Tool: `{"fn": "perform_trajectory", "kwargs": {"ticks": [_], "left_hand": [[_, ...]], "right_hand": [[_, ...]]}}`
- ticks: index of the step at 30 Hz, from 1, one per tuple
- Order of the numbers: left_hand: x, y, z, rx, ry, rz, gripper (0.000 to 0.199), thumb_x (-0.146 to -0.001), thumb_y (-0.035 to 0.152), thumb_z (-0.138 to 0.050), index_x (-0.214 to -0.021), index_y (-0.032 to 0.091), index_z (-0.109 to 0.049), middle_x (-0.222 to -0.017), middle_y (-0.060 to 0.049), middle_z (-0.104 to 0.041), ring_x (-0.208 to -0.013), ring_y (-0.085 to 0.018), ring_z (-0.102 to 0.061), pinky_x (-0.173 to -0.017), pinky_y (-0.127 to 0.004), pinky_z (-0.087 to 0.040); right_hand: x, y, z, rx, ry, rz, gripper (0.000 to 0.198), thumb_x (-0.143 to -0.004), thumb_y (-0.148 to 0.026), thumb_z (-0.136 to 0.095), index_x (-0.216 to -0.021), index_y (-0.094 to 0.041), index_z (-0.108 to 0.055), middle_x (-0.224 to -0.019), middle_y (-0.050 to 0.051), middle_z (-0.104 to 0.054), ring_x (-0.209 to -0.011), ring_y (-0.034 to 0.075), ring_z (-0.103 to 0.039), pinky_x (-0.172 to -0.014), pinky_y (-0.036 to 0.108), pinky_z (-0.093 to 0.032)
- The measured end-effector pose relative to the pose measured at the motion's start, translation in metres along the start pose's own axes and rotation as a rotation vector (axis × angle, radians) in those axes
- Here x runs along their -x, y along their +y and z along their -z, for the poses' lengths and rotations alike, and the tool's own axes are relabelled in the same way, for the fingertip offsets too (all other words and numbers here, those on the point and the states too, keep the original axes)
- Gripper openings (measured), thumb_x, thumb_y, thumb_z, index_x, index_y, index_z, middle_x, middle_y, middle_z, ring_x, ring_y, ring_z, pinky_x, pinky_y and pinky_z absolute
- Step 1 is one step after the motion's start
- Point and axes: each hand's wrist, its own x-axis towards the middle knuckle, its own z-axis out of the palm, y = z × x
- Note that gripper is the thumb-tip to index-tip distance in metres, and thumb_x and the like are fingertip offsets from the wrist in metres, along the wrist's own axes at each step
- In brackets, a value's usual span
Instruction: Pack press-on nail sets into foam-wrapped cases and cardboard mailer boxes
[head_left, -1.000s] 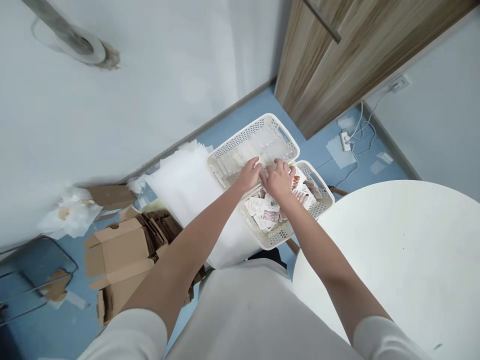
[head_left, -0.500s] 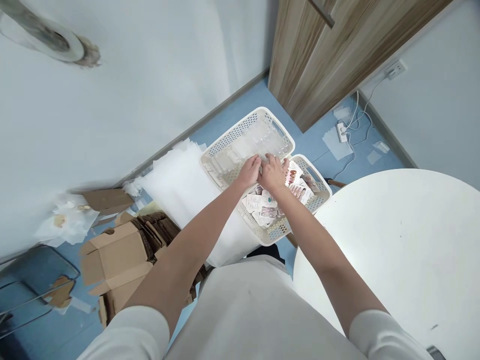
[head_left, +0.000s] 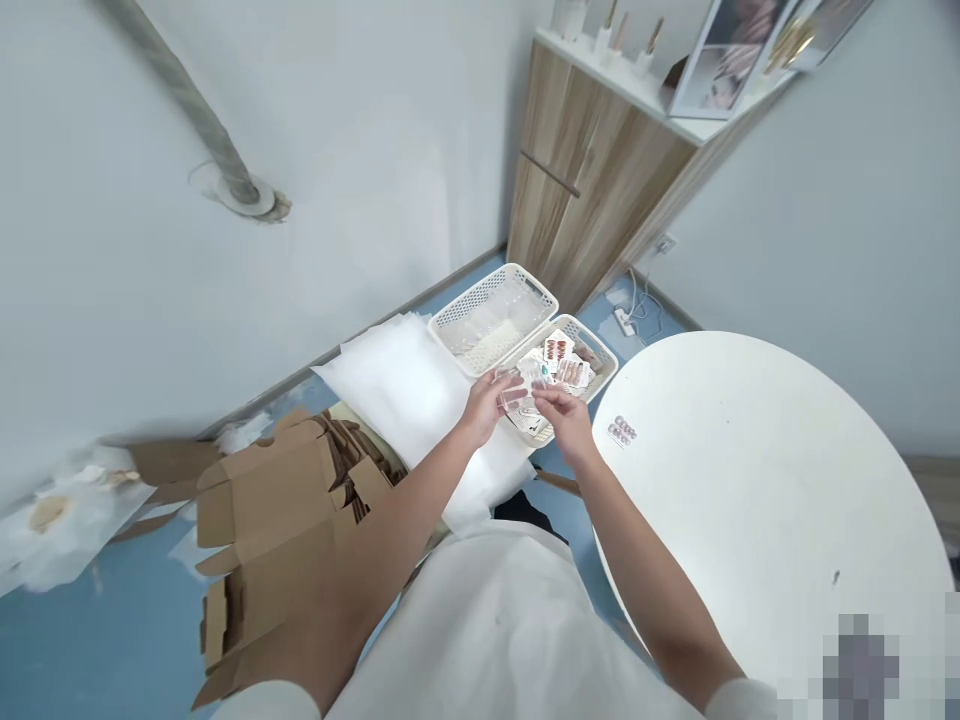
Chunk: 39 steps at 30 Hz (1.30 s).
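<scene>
Between my two hands is a small clear plastic box [head_left: 513,398], held in front of the baskets. My left hand [head_left: 486,405] has its fingers around the box's left side. At the other side my right hand [head_left: 568,418] pinches the edge of the box. Just behind them, a white perforated basket [head_left: 611,360] holds cards with press-on nails [head_left: 574,372], some with reddish-brown nails. A second white basket [head_left: 444,322] beside it contains clear plastic boxes [head_left: 499,305]. One set of press-on nails [head_left: 621,430] lies on the round white table.
The round white table [head_left: 765,450] stands at my right. White foam sheets [head_left: 405,380] and flattened cardboard boxes [head_left: 277,500] are stacked at left. A wooden cabinet [head_left: 592,170] stands behind the baskets. A power strip [head_left: 622,322] with cables lies on the floor.
My hands have come back from over the baskets and now hold the clear box between them. The view has tilted up, showing the cabinet top. A nail set now shows on the table.
</scene>
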Motion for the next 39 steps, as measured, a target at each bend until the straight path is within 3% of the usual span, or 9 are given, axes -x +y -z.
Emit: {"fn": "perform_trajectory", "kwargs": {"ticks": [4,8,13,17,21,25,29,33,39], "left_hand": [[0.035,-0.019,-0.008,-0.058,-0.071,0.023,0.040,-0.067,0.034,-0.065,-0.103,0.020,-0.052,-0.099,-0.008,-0.063,-0.080,-0.016,-0.064,-0.067,-0.027,-0.047],[0.053,-0.045,-0.030,-0.209,-0.158,0.026,0.035,-0.064,0.033,-0.068,-0.092,0.017,-0.055,-0.091,-0.007,-0.064,-0.078,-0.017,-0.064,-0.063,-0.025,-0.046],[0.071,-0.079,-0.069,-0.362,-0.345,0.098,0.036,-0.066,0.035,-0.067,-0.094,0.017,-0.055,-0.090,-0.008,-0.065,-0.078,-0.018,-0.064,-0.062,-0.026,-0.046],[0.085,-0.112,-0.106,-0.476,-0.563,0.180,0.036,-0.068,0.035,-0.065,-0.097,0.017,-0.054,-0.092,-0.009,-0.064,-0.079,-0.017,-0.064,-0.065,-0.027,-0.046],[0.096,-0.152,-0.148,-0.579,-0.695,0.233,0.043,-0.069,0.033,-0.065,-0.107,0.018,-0.049,-0.092,-0.009,-0.063,-0.079,-0.017,-0.063,-0.067,-0.028,-0.046],[0.104,-0.194,-0.193,-0.660,-0.663,0.239,0.052,-0.068,0.029,-0.067,-0.113,0.019,-0.043,-0.099,-0.010,-0.060,-0.076,-0.015,-0.062,-0.067,-0.029,-0.048],[0.107,-0.227,-0.223,-0.755,-0.574,0.214,0.044,-0.070,0.034,-0.063,-0.108,0.017,-0.048,-0.101,-0.009,-0.058,-0.080,-0.013,-0.060,-0.069,-0.027,-0.048],[0.110,-0.249,-0.225,-0.881,-0.496,0.178,0.036,-0.074,0.038,-0.057,-0.104,0.018,-0.052,-0.100,-0.008,-0.058,-0.084,-0.014,-0.058,-0.070,-0.027,-0.047],[0.120,-0.278,-0.211,-1.043,-0.544,0.105,0.029,-0.070,0.027,-0.059,-0.098,0.019,-0.058,-0.102,-0.007,-0.060,-0.081,-0.016,-0.058,-0.077,-0.030,-0.045]], "right_hand": [[0.067,0.007,0.015,-0.088,0.074,-0.070,0.021,-0.066,-0.036,-0.064,-0.080,-0.020,-0.067,-0.102,0.007,-0.063,-0.103,0.023,-0.053,-0.086,0.037,-0.041],[0.124,0.017,0.038,-0.056,0.193,-0.110,0.026,-0.064,-0.038,-0.064,-0.082,-0.021,-0.063,-0.116,0.009,-0.055,-0.106,0.024,-0.051,-0.084,0.039,-0.042],[0.178,0.027,0.077,-0.119,0.437,-0.198,0.046,-0.064,-0.042,-0.063,-0.106,-0.027,-0.050,-0.129,0.009,-0.041,-0.111,0.025,-0.048,-0.079,0.038,-0.045],[0.211,0.033,0.107,-0.346,0.377,-0.312,0.063,-0.065,-0.043,-0.064,-0.121,-0.030,-0.038,-0.117,0.009,-0.052,-0.093,0.022,-0.059,-0.073,0.036,-0.046],[0.242,0.046,0.144,-0.330,0.513,-0.264,0.053,-0.064,-0.037,-0.065,-0.112,-0.024,-0.047,-0.092,0.004,-0.059,-0.076,0.017,-0.061,-0.069,0.032,-0.045],[0.271,0.067,0.189,-0.323,0.603,-0.276,0.040,-0.062,-0.031,-0.064,-0.100,-0.023,-0.055,-0.086,0.002,-0.056,-0.067,0.013,-0.057,-0.063,0.030,-0.045],[0.292,0.088,0.226,-0.351,0.630,-0.288,0.038,-0.060,-0.027,-0.063,-0.097,-0.023,-0.058,-0.087,0.001,-0.052,-0.062,0.010,-0.055,-0.058,0.028,-0.046],[0.298,0.110,0.252,-0.402,0.684,-0.323,0.038,-0.059,-0.027,-0.060,-0.097,-0.023,-0.057,-0.088,0.001,-0.049,-0.066,0.011,-0.053,-0.058,0.027,-0.046],[0.293,0.150,0.264,-0.384,0.712,-0.386,0.044,-0.061,-0.027,-0.056,-0.104,-0.023,-0.048,-0.088,0.000,-0.050,-0.061,0.010,-0.053,-0.056,0.027,-0.046]]}}
